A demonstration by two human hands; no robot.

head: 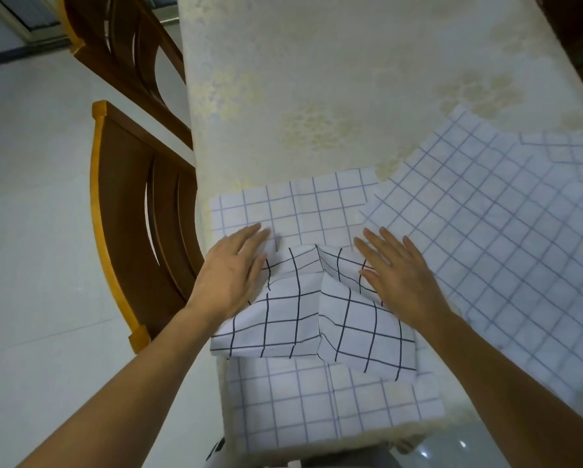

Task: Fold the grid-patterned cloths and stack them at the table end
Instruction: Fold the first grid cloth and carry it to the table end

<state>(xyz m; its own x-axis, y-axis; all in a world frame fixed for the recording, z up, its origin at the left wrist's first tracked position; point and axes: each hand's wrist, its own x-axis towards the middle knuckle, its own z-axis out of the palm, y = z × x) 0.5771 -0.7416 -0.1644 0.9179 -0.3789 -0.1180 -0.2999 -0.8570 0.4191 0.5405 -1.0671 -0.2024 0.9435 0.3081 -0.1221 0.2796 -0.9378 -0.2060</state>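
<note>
The left hand [236, 271] lies palm down with straight fingers on the left part of a white fabric cloth printed with a bold black grid [296, 319]. The right hand [399, 278] does the same on the right part, fingers straight and slightly spread. Neither hand grips anything; both only press. Between them the black-grid cloth rises in a soft ridge [319, 298] that runs from its far edge towards the person. The cloth sits at the near end of the table, on a paler layer [317, 204] of white fabric with a thin grey-blue grid. That layer shows beyond the fingertips and again below the wrists; I cannot tell whether it is the same cloth's other face or a separate piece. The black-grid cloth is wider than it is deep, so its long axis lies across the table, parallel to the near edge, while the paler layer runs lengthwise away from the person. To the right a large white cloth [485, 238] with a fine blue grid lies spread at a slant, its corner over the paler layer near the right fingertips. All of it rests on a long table under a cream, gold-flowered covering [317, 79], with brown wooden chairs [131, 214] on the left. The likely fault is that flattening presses the ridge into a stray crease. Sweeping outward could also drag the slanted cloth's corner, or pull the near end off the table edge.
</note>
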